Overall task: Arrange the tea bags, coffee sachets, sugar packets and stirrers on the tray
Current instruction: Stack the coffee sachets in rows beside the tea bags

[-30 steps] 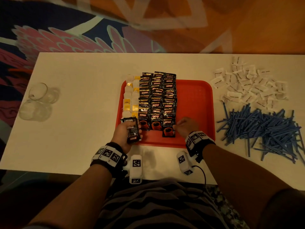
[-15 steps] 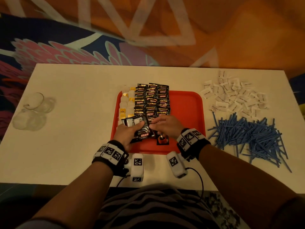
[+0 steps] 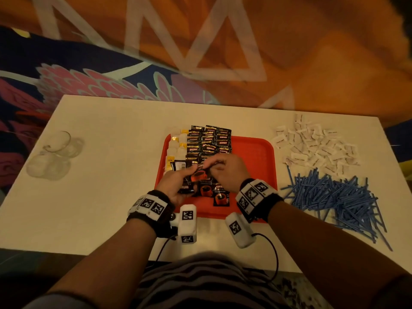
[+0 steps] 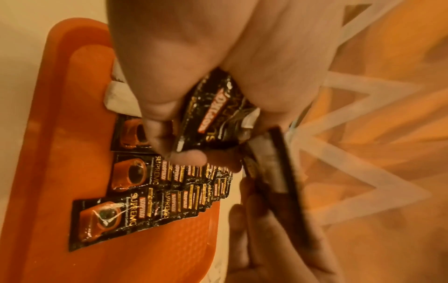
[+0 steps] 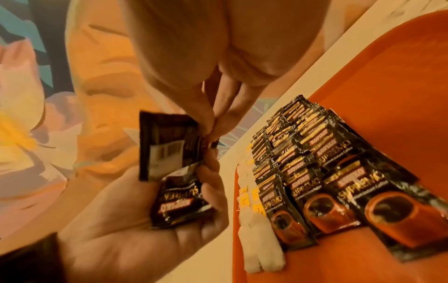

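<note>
An orange-red tray (image 3: 254,157) lies mid-table. On it black coffee sachets (image 3: 209,139) overlap in three rows, with white and yellow tea bags (image 3: 176,146) along the tray's left edge. My left hand (image 3: 176,181) holds a small stack of coffee sachets (image 5: 179,203) over the tray's near left part. My right hand (image 3: 225,172) pinches the corner of the top sachet (image 5: 167,145) of that stack, lifting it on edge. White sugar packets (image 3: 316,148) and blue stirrers (image 3: 332,197) lie on the table to the right of the tray.
Clear glasses (image 3: 53,157) lie at the table's left side. The tray's right half (image 3: 256,152) is bare orange plastic. A cable (image 3: 274,253) runs off the table's near edge. A patterned carpet (image 3: 289,52) lies beyond the far edge.
My right hand came left from the tray's near middle to the stack in my left hand and took hold of the top sachet. The head view shifted closer.
</note>
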